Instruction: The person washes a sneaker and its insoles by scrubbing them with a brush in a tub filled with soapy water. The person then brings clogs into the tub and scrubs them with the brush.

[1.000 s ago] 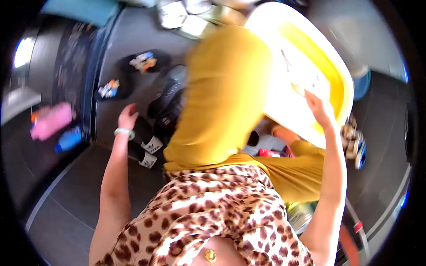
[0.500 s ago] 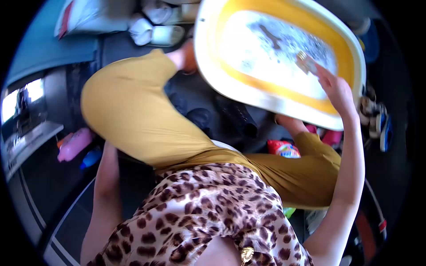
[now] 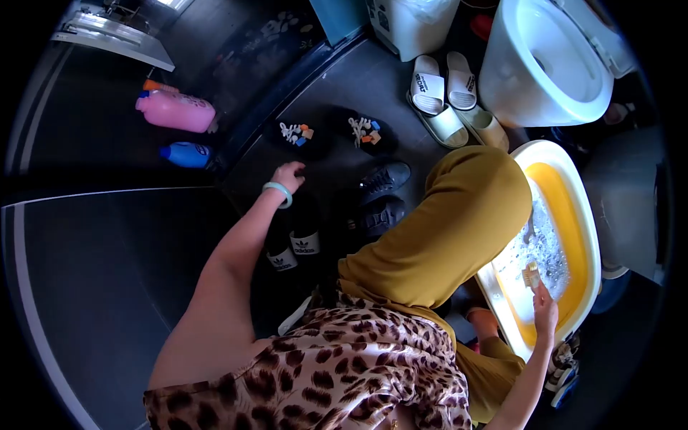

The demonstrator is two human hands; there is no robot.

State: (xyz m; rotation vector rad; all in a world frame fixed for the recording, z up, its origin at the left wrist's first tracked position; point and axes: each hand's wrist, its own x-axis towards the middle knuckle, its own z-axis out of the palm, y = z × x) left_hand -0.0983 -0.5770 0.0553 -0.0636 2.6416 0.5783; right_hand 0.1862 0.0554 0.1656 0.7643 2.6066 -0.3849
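My left hand (image 3: 289, 175) reaches out over the dark floor, fingers loosely apart with nothing seen in them, a pale green bangle on its wrist. Closest to it is a black shoe (image 3: 295, 134) with white, orange and blue charms; its mate (image 3: 364, 132) sits to the right. Below the hand lie black slides (image 3: 305, 244) with white adidas straps. My right hand (image 3: 545, 312) is closed round a small scrub brush (image 3: 530, 274) with pale bristles, held over the white-and-yellow basin (image 3: 582, 215). Suds (image 3: 548, 251) float on the water in it.
Dark sneakers (image 3: 385, 179) stand beside my knee. White slippers (image 3: 428, 86) rest near the toilet (image 3: 502, 86) and a white bin (image 3: 419, 32). A pink bottle (image 3: 179, 111) and a blue bottle (image 3: 188, 154) lie at the left. More shoes (image 3: 562, 376) are behind the basin.
My view has swung left. My left hand has come from beside my leg out over the floor toward the charmed shoes. My right hand still grips the brush over the basin.
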